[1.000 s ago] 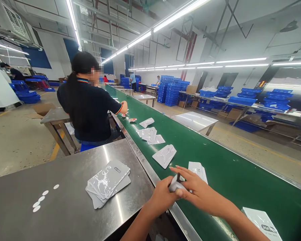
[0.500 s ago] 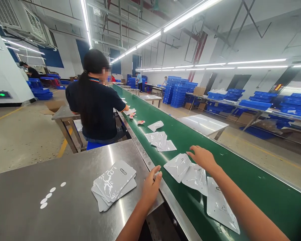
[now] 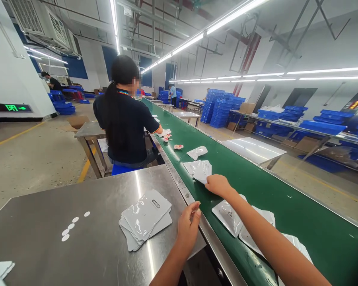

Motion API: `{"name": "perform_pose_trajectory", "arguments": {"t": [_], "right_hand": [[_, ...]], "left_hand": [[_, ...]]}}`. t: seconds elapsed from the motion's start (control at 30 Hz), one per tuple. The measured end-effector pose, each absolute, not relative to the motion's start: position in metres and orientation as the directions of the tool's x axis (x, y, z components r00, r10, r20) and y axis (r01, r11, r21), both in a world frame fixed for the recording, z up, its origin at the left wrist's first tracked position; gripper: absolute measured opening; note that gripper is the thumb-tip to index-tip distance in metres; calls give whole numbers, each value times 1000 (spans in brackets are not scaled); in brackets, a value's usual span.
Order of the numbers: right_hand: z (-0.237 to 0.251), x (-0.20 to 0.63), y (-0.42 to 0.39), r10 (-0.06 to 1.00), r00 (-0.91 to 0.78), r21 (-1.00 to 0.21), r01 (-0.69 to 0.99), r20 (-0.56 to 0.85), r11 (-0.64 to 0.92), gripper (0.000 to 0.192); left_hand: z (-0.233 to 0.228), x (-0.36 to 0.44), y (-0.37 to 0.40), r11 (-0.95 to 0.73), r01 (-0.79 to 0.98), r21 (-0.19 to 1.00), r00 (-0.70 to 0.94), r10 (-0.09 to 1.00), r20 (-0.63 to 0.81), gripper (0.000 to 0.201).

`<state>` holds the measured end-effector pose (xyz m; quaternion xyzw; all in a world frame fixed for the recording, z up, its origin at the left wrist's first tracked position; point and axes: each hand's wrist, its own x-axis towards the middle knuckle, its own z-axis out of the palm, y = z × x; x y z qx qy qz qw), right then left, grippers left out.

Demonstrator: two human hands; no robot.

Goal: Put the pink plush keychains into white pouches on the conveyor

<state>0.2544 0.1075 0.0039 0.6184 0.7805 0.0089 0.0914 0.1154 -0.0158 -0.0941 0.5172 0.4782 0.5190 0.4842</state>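
My right hand [image 3: 219, 185] reaches over the green conveyor belt [image 3: 286, 210], its fingers closed on the near corner of a silver-grey pouch [image 3: 203, 171]. Another pouch [image 3: 191, 167] lies against that one. Beside the metal rail my left hand [image 3: 188, 226] hovers with its fingers loosely curled and a gap at the thumb; nothing shows in it. To its left, a stack of flat grey pouches [image 3: 146, 216] rests on the steel table [image 3: 92, 254]. Under my right forearm, more pouches [image 3: 226, 216] lie on the belt, partly hidden.
Several white round stickers [image 3: 71, 226] dot the table, and white sheets [image 3: 0, 272] lie at its near-left corner. A co-worker [image 3: 127, 119] sits ahead by the belt. Small pinkish items [image 3: 178, 147] and a pouch [image 3: 197, 152] lie farther along it. Blue crates [image 3: 214, 107] stand beyond.
My right hand has moved forward and left and taken hold of a pouch. The nearer pouches have shifted toward me along the belt. My left hand stays by the rail, slightly more curled.
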Motion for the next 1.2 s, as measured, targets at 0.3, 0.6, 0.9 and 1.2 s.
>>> {"name": "perform_pose_trajectory", "arguments": {"t": [0.3, 0.6, 0.9, 1.2], "right_hand": [[26, 243, 19, 882, -470, -574, 730, -30, 370, 28], [23, 241, 64, 799, -600, -623, 631, -15, 462, 31], [-14, 221, 214, 954, -186, -822, 561, -237, -95, 44], [-54, 184, 326, 974, 0, -782, 596, -228, -183, 30]], "left_hand": [[-71, 132, -9, -90, -88, 992, 37, 995, 93, 68], [-80, 96, 1, 194, -376, 906, 109, 980, -165, 49], [-64, 95, -6, 240, -663, 709, 7, 949, -315, 52], [-100, 106, -5, 214, -456, 864, -82, 957, -280, 62]]}}
